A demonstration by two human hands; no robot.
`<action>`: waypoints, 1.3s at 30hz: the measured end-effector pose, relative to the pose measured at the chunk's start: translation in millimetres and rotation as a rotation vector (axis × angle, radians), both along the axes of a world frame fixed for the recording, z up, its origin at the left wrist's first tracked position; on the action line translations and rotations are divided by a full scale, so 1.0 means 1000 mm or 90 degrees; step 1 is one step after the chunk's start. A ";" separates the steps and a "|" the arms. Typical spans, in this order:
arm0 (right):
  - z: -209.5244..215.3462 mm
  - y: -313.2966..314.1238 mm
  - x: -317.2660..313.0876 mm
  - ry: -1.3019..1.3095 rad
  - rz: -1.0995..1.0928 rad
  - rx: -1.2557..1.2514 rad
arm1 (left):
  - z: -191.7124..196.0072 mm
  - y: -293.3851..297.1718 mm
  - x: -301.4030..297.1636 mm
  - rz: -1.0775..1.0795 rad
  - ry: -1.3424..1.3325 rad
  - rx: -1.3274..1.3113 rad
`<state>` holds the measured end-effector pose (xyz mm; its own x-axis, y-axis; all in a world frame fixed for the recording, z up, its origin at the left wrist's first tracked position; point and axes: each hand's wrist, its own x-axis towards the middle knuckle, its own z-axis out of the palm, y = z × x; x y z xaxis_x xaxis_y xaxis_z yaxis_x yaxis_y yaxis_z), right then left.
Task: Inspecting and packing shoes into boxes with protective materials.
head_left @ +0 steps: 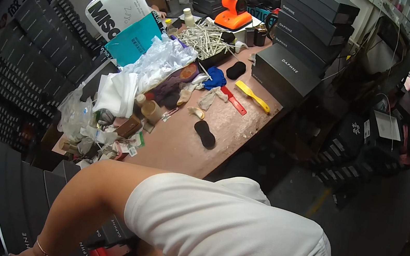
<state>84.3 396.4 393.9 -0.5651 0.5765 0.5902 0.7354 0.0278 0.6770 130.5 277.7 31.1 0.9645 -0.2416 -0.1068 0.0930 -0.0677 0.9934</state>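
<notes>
The fingers of the one hand (25, 255) in sight are cut off by the lower edge, so I cannot tell whether they are spread, curled or holding anything; from where it lies it looks like the left, though the side is hard to be sure of; the other hand is out of the picture. That hand is right by the dark grey boxes (16, 201) at the lower left, the nearest things to it; whether it touches them is hidden. My reading is that the step in hand is a reach down among these boxes; lifting one from here would call for a firm hold on its edge, then a straight pull clear of its neighbours.

Outward from the wrist, a thin bracelet (44, 253) rings the arm; the bare forearm (59, 212) drops steeply toward the corner from a bent elbow, which is the highest part of the arm in view; the upper arm runs right into a loose white sleeve (153, 194). Beyond the elbow is the table (175, 150), away from the hand; on it lie a black pad (204, 134), a yellow brush (252, 96), a blue cloth (215, 78) and crumpled white paper (167, 60).
</notes>
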 end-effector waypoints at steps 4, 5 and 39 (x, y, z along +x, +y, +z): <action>-0.002 0.007 0.014 -0.001 -0.032 -0.006 | 0.002 0.001 0.002 0.005 -0.018 -0.009; -0.001 0.016 0.015 0.014 -0.027 -0.017 | 0.003 0.006 0.002 0.016 -0.025 -0.008; -0.463 -0.305 0.131 1.568 -0.400 -0.075 | -0.126 0.137 -0.066 0.585 0.279 -0.025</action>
